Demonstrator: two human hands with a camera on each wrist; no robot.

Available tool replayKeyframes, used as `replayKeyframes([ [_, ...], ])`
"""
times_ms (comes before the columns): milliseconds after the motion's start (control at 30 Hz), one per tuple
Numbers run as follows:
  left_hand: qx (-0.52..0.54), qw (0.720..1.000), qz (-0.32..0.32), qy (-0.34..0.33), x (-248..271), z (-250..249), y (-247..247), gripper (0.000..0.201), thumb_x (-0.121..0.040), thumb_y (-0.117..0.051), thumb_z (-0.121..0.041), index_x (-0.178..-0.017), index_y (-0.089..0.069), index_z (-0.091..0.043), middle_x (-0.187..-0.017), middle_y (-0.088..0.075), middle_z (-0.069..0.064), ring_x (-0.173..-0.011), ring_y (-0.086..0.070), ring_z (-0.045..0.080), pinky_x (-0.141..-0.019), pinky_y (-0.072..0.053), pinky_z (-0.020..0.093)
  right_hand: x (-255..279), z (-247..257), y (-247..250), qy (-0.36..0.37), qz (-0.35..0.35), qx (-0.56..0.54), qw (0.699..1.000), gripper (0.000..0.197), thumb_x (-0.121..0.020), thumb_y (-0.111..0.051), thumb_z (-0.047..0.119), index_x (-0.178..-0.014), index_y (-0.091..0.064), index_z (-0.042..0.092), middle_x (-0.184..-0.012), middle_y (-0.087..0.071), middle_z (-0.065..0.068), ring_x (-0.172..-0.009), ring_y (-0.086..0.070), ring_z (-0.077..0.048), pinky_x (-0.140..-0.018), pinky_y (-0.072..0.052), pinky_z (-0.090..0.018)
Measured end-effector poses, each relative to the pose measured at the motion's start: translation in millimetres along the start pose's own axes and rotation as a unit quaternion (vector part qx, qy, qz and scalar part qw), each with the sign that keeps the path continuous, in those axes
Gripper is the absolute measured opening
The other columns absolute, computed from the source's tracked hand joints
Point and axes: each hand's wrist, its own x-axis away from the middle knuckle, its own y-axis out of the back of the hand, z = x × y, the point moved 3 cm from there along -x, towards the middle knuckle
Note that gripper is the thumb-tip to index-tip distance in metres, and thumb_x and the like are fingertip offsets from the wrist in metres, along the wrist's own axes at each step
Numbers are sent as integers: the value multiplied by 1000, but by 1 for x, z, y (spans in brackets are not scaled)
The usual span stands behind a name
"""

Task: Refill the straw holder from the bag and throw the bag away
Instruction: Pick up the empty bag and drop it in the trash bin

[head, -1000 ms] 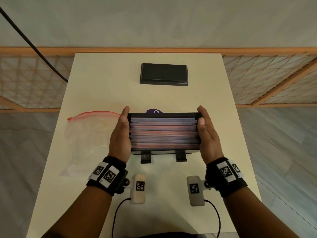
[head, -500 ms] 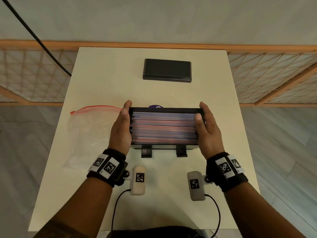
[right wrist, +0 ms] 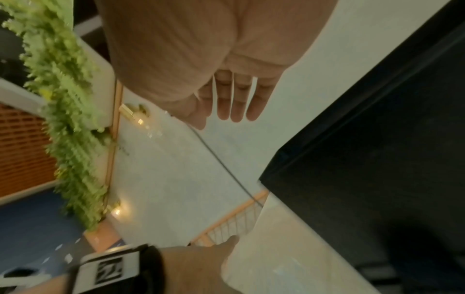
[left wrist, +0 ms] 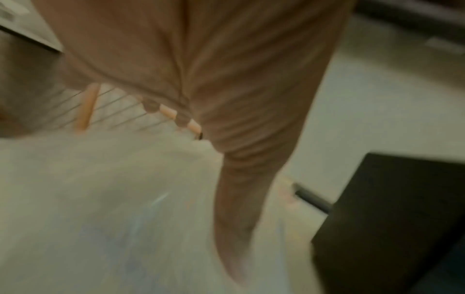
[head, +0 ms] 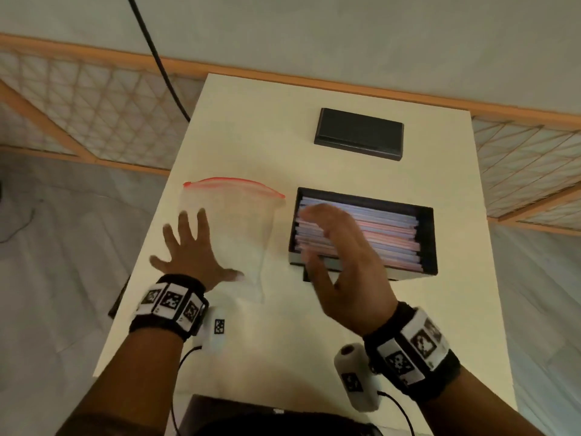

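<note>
The black straw holder [head: 428,234] stands on the cream table [head: 314,357], packed with pink and lilac straws [head: 386,234]. Left of it lies a clear zip bag [head: 239,228] with a red seal; I cannot tell whether anything is inside. My left hand [head: 188,247] is spread wide over the bag's left part, fingers straight; whether it touches is blurred. My right hand [head: 333,247] hovers open, edge-on, over the holder's left end, holding nothing. In the right wrist view the fingers [right wrist: 236,99] are straight beside the holder's black wall [right wrist: 377,159]. The left wrist view shows the bag [left wrist: 100,208] blurred.
A black lid or tray [head: 360,133] lies at the table's far end. A wooden lattice rail [head: 78,99] runs behind and beside the table. A dark cable [head: 157,58] hangs at the far left. A dark object [head: 251,416] sits at the near edge.
Both hands have let go of the holder's ends. The left hand moved left over the bag and spread; the right hand swung across the holder. The head view turned left.
</note>
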Motion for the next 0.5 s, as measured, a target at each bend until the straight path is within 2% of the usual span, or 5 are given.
replayKeyframes([
  [133,110,993,-23,-34,-24,43,-15,105,-89,-71,-23,-163,4,-18,-150,-39,21,-133,-49,39,-106,-44,44,-8,37,-76,10,146,29,989,60,-95,-64,23,-150,-40,24,-154,-38,5,-139,-42,-9,-103,-51,-30],
  [233,109,984,-65,-121,-26,83,-2,53,-94,-57,-16,-146,-48,-10,-130,-60,15,-124,-57,32,-103,-40,34,-22,47,-134,-13,207,90,974,82,-90,-68,49,-157,-24,32,-165,-17,6,-151,-24,-16,-117,-38,-39],
  [333,175,955,-127,-201,-13,130,31,32,-98,-60,-21,-128,-63,-9,-123,-62,3,-112,-57,13,-97,-35,16,-50,48,-188,-84,223,184,954,112,-67,-57,89,-158,-15,39,-169,2,2,-156,2,-28,-118,-13,-51],
  [433,350,889,-126,-266,1,173,61,21,-94,-68,-11,-114,-64,-13,-106,-59,-8,-92,-51,-6,-86,-35,4,-80,60,-231,-144,239,52,959,94,-61,-66,85,-142,-37,45,-165,-9,11,-153,-15,-17,-119,-29,-51],
  [500,416,860,-125,-266,1,201,71,28,-93,-67,-13,-121,-62,-9,-113,-63,-3,-102,-61,1,-88,-41,5,-94,76,-258,-170,253,-105,947,71,-66,-76,71,-125,-48,43,-152,-39,14,-138,-42,-8,-110,-43,-47],
])
